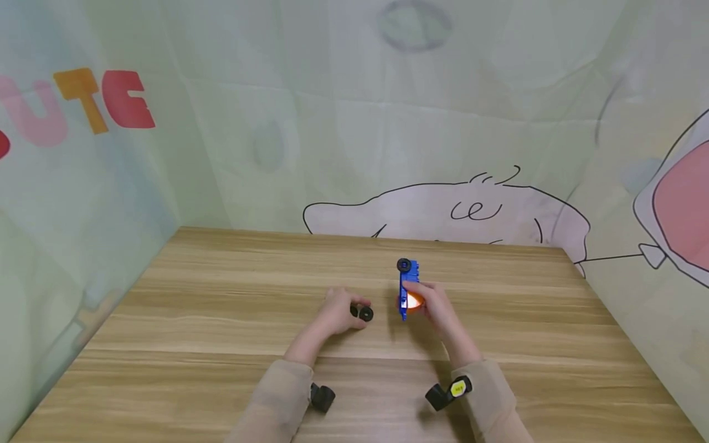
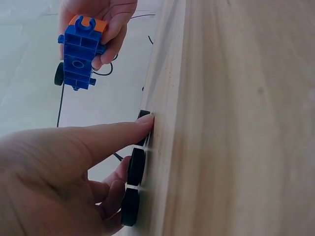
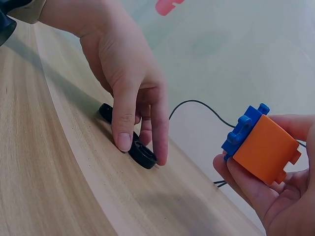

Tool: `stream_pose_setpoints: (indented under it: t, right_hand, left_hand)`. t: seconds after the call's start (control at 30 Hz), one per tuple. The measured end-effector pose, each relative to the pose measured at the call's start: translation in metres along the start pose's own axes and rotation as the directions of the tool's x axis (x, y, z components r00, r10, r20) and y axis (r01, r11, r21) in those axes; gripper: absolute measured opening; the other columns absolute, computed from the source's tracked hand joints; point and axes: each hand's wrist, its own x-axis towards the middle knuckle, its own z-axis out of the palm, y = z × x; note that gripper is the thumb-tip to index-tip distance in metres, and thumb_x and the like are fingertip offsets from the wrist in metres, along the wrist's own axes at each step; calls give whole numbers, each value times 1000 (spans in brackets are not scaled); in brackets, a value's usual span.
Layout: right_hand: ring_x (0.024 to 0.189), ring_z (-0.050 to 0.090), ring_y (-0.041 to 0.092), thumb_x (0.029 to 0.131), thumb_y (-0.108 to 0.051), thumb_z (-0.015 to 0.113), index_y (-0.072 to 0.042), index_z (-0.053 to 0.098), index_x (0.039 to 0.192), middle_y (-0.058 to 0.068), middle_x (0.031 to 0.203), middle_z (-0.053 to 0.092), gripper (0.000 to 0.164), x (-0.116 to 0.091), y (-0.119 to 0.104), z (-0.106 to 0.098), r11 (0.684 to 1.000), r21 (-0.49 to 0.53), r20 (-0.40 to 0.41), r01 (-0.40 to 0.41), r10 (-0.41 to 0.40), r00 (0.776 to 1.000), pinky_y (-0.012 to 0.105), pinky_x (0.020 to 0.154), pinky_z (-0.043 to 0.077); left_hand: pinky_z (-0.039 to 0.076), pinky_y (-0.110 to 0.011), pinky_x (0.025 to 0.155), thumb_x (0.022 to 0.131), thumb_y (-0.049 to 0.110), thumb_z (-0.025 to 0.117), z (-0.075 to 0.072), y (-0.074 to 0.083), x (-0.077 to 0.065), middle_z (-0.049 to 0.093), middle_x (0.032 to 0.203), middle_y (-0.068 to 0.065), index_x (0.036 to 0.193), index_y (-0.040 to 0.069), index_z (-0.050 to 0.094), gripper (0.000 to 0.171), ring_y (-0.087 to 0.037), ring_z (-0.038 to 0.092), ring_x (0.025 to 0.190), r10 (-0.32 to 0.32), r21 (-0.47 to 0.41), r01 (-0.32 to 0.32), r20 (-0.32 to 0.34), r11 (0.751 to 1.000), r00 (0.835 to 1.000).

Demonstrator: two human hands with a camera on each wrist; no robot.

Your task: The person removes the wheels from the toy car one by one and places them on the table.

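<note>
My left hand (image 1: 338, 312) is low over the tabletop, its thumb and finger on either side of a small black toy wheel (image 3: 142, 155). Several such wheels lie close together in a row, one of them the middle wheel (image 2: 137, 167) in the left wrist view, partly covered by the fingers. My right hand (image 1: 437, 304) holds up a partly built toy car (image 1: 408, 280) above the table, gripping it by its orange block (image 3: 266, 150). Its blue chassis (image 2: 80, 56) has pegs along the sides, and one black wheel (image 1: 404, 265) sits at its far end.
The wood-grain table (image 1: 221, 320) spreads out on both sides of the hands. A printed cloth backdrop (image 1: 343, 123) with cartoon drawings stands behind its far edge and along the sides. Black wrist camera mounts (image 1: 322, 398) are strapped over both sleeves.
</note>
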Motion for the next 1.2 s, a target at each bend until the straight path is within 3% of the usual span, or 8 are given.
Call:
stream_pose_setpoints:
  t: [0.27, 0.37, 0.47, 0.57, 0.67, 0.8, 1.03, 1.2]
  right_hand:
    - [73, 68, 10, 99, -26, 53, 18, 53, 120, 4, 83, 73, 50, -1, 0, 2, 1000, -9, 1, -19, 19, 1000, 22, 77, 53]
    - [75, 69, 10, 99, -26, 53, 18, 51, 124, 4, 85, 73, 51, -2, -2, 3, 1000, -10, 5, -23, 23, 1000, 21, 79, 52]
    - [78, 70, 11, 99, -26, 53, 17, 50, 127, 5, 87, 73, 52, -3, -4, 5, 1000, -9, 11, -22, 22, 1000, 22, 79, 53]
    - [78, 70, 12, 98, -25, 54, 18, 50, 126, 7, 88, 73, 51, -3, -5, 7, 1000, -16, 17, -14, 14, 1000, 23, 79, 53]
    - [75, 69, 11, 98, -25, 54, 18, 52, 123, 7, 86, 73, 50, -2, -5, 10, 999, -43, 27, -3, 4, 1000, 24, 77, 52]
    - [74, 68, 11, 97, -23, 54, 19, 53, 120, 9, 85, 73, 48, -2, -4, 15, 998, -60, 67, 15, -11, 998, 25, 74, 52]
    - [81, 70, 15, 97, -23, 55, 17, 52, 124, 22, 100, 71, 48, -3, -1, 22, 995, -100, 159, 30, -13, 987, 25, 77, 54]
    - [77, 65, 11, 96, -23, 56, 15, 54, 122, 12, 93, 71, 46, -4, 0, 28, 987, -152, 196, 48, -17, 980, 23, 75, 51]
  left_hand:
    - [42, -47, 103, 73, 8, 84, -11, -5, 1, 64, 120, -19, 121, 0, 65, 52, -35, 55, 115, 3, -128, -2, 6, 992, 1000]
    - [47, -47, 96, 82, 10, 77, -21, -6, 1, 63, 117, -20, 120, -2, 64, 42, -34, 57, 109, -2, -187, -4, -32, 982, 999]
    - [49, -44, 90, 92, 15, 67, -32, -6, 1, 66, 111, -18, 117, -2, 65, 30, -30, 60, 102, 9, -203, -31, -111, 979, 994]
    - [51, -41, 87, 99, 19, 58, -40, -3, 1, 69, 105, -16, 116, -3, 65, 29, -27, 62, 97, 27, -227, -67, -175, 972, 984]
    - [53, -44, 85, 103, 19, 49, -44, 1, 1, 69, 97, -16, 109, -4, 66, 29, -25, 65, 89, 55, -285, -111, -196, 952, 979]
    - [53, -48, 81, 106, 17, 37, -44, 5, 1, 65, 82, -14, 94, -5, 65, 37, -19, 62, 73, 95, -369, -152, -167, 917, 981]
    - [54, -46, 73, 108, 20, 32, -38, 10, -1, 63, 76, -12, 87, -7, 62, 45, -17, 58, 67, 196, -367, -223, -109, 903, 974]
    - [54, -44, 72, 109, 21, 30, -33, 8, -1, 63, 78, -16, 87, -8, 61, 49, -16, 56, 68, 266, -376, -267, -56, 888, 962]
